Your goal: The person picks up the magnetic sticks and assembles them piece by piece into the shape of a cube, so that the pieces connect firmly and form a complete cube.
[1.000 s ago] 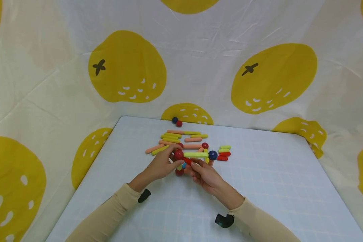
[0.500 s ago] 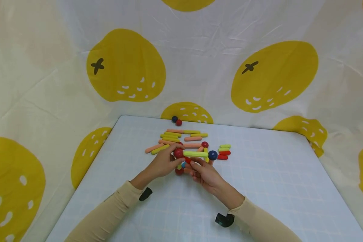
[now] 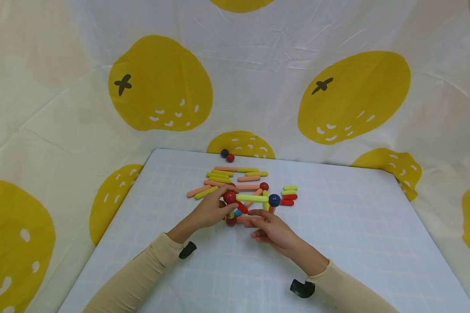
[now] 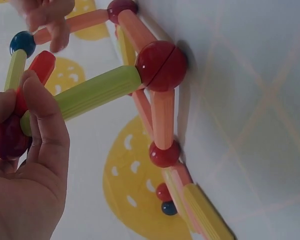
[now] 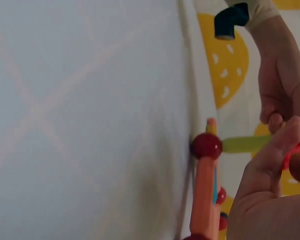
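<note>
My left hand (image 3: 209, 211) pinches the upper red ball (image 3: 229, 197) of a frame built from magnetic sticks and balls. From that ball a lime-green stick (image 3: 252, 198) runs across to a dark blue ball (image 3: 274, 200), and another green stick (image 4: 97, 92) goes down to a lower red ball (image 4: 162, 66). A short red stick (image 3: 242, 208) juts from the held ball, its far end free. My right hand (image 3: 272, 229) hovers just off that free end, fingers loosely bent around nothing. Salmon sticks (image 4: 163, 120) form the base on the table.
Behind the frame lie several loose yellow sticks (image 3: 219, 175) and salmon sticks (image 3: 248, 178). Short green and red sticks (image 3: 287, 202) lie to the right. A loose blue ball (image 3: 224, 153) and red ball (image 3: 229, 158) sit at the table's back edge, before a patterned cloth.
My right hand has let go of the short red stick and drawn back a little, down and to the right. The left hand keeps its hold on the red ball.
</note>
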`<state>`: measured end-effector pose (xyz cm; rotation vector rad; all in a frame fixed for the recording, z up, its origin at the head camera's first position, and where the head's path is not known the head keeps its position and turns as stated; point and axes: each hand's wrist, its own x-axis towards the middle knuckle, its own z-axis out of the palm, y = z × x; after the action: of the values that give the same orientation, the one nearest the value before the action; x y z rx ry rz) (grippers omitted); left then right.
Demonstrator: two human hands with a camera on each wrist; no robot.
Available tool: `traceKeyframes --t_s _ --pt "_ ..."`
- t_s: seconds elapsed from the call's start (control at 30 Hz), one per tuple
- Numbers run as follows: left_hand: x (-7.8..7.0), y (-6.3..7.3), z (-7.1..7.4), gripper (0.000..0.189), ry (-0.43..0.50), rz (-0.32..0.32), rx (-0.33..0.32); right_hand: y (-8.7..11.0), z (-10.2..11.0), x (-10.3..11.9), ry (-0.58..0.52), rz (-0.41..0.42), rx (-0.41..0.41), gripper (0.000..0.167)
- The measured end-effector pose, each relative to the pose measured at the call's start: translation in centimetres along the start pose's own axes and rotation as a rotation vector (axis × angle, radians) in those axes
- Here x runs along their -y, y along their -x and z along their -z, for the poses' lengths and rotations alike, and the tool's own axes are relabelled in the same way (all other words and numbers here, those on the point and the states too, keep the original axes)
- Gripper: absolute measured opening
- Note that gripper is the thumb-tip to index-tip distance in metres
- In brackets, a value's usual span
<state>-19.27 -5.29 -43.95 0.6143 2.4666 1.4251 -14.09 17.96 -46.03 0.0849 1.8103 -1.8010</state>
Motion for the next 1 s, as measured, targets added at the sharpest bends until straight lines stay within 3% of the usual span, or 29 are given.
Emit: traceKeyframes --t_s 0.23,0.33,0.43,0.6,0.8,1.0 --pt "0.2 -0.3 0.0 0.045 -0.018 0.014 -0.026 1.2 4.9 0.0 0.274 -0.050 0.133 0.048" --pt "0.1 -0.4 0.1 0.046 -0.012 0.025 -0.021 1.3 7.3 1.1 0.337 -0.069 0.115 0.048" --pt "0.1 -0.5 0.3 0.047 0.013 0.028 -0.006 0.6 9.7 2.6 0.331 -0.066 0.038 0.050" --pt "0.2 -0.7 0.4 0.047 0.035 0.041 0.025 -1.9 12.7 4.5 0.275 -0.060 -0.113 0.056" --pt "0.4 -0.9 0.5 0.045 0.062 0.078 0.043 -6.4 13.9 5.5 0.279 -0.088 -0.161 0.058" --pt "0.6 -0.8 0.3 0.043 0.085 0.053 0.050 -10.4 14.2 6.3 0.281 -0.159 -0.212 0.055"
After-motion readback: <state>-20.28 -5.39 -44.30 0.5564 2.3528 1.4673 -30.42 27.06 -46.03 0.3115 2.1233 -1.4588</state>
